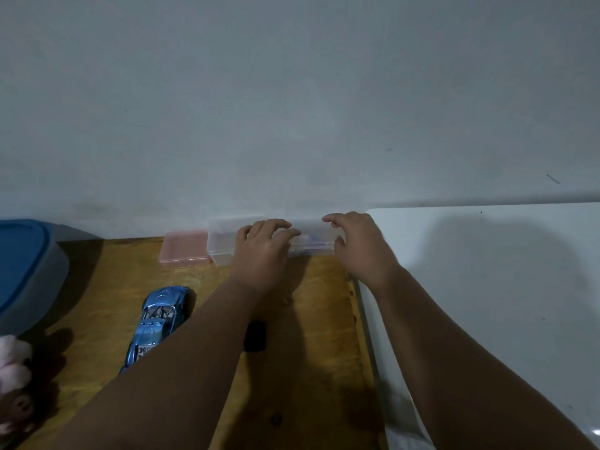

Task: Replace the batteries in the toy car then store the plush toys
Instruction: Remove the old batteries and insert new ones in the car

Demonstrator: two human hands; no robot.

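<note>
Resting against the wall at the back of the wooden desk (311, 319), a long clear plastic case (224, 240) sits just beside a smaller pink case (185, 248), and both hands, left hand (259, 251) and right hand (363, 248), lie on the clear case with fingers curled over its lid, its blurred bluish contents unreadable. A blue-lidded bin (29, 271) stands at far left above a pink plush toy (13, 368). Nearer, the blue toy car (156, 323) lies untouched, its long axis running toward the wall, partly hidden by the left forearm, with 1 small black object (256, 336) just right of that arm.
</note>
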